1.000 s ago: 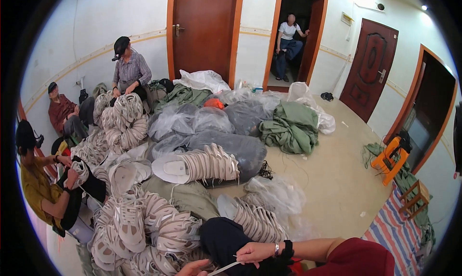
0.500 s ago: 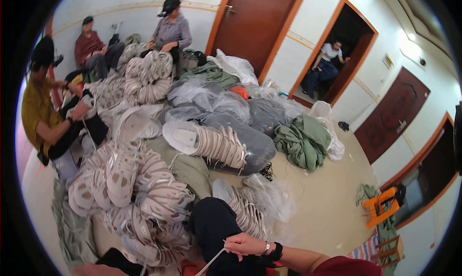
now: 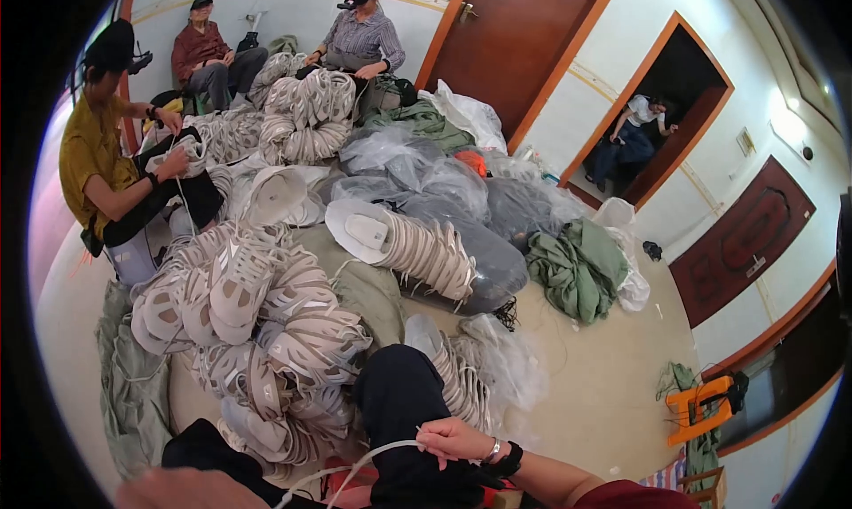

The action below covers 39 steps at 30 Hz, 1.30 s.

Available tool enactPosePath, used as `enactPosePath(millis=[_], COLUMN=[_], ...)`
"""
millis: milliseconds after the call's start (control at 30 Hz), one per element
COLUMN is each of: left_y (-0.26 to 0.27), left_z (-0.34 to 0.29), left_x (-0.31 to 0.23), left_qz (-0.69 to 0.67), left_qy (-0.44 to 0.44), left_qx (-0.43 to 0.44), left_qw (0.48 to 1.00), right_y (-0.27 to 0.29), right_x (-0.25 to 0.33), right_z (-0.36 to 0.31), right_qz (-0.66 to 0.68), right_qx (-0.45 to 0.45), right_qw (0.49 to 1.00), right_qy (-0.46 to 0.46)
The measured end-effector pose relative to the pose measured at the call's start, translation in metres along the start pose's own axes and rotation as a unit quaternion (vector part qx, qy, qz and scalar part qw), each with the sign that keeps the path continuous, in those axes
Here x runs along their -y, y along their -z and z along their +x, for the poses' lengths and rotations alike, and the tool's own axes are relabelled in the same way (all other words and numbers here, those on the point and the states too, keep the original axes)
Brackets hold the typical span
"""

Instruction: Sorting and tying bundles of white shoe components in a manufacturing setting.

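Near the bottom middle, my right hand (image 3: 454,441) is closed in a pinch on the end of a pale shoelace (image 3: 380,449). From those fingertips the lace bows down to the lower edge, in front of my dark-trousered knee (image 3: 398,389). My left hand (image 3: 191,489) shows blurred at the lower left edge, and its fingers cannot be made out. Just beyond my knees lies a big heap of beige and white shoe uppers (image 3: 244,283), nested in stacks. Whatever the lace's lower part runs to is cut off by the frame.
Another stacked row of uppers (image 3: 417,252) rests against grey plastic-wrapped bags (image 3: 497,274). Green cloth (image 3: 577,269) lies to their right. A person in a mustard shirt (image 3: 98,167) handles an upper at left; two more people sit behind. An orange stool (image 3: 697,410) stands right.
The scene has shifted rightward as my head turned. The lace, nearly straight before, now bows in a loose curve. More of my left hand shows, and my right hand keeps its pinch.
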State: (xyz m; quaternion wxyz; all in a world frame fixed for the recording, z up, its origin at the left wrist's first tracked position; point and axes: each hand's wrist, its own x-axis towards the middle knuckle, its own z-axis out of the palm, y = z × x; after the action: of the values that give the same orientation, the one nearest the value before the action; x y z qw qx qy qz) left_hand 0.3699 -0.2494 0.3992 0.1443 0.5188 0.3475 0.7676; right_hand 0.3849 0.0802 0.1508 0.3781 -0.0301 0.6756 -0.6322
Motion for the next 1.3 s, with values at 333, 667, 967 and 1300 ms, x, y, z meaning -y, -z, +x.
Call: enactPosePath(millis=[333,667,967,1300], left_y=[0.006,0.006,-0.001,-0.003], left_z=[-0.001,-0.003,-0.009,-0.01], left_x=[0.007,0.009,0.017,0.022], left_qz=[0.064,0.047,0.037,0.039], left_qy=[0.059,0.035,-0.01,-0.07], left_qx=[0.016,0.0,-0.028,-0.049], left_qw=[0.996,0.998,0.999,0.996], right_y=[-0.002,0.0,0.003,0.004], right_x=[-0.008,-0.007,-0.005,-0.008], right_z=[0.001,0.0,-0.004,0.003], right_qz=[-0.005,0.022,0.008,0.005], right_qx=[-0.006,-0.027,-0.023,-0.018], right_qw=[1.0,0.999,0.999,1.0], right_qy=[0.013,0.002,0.023,0.023])
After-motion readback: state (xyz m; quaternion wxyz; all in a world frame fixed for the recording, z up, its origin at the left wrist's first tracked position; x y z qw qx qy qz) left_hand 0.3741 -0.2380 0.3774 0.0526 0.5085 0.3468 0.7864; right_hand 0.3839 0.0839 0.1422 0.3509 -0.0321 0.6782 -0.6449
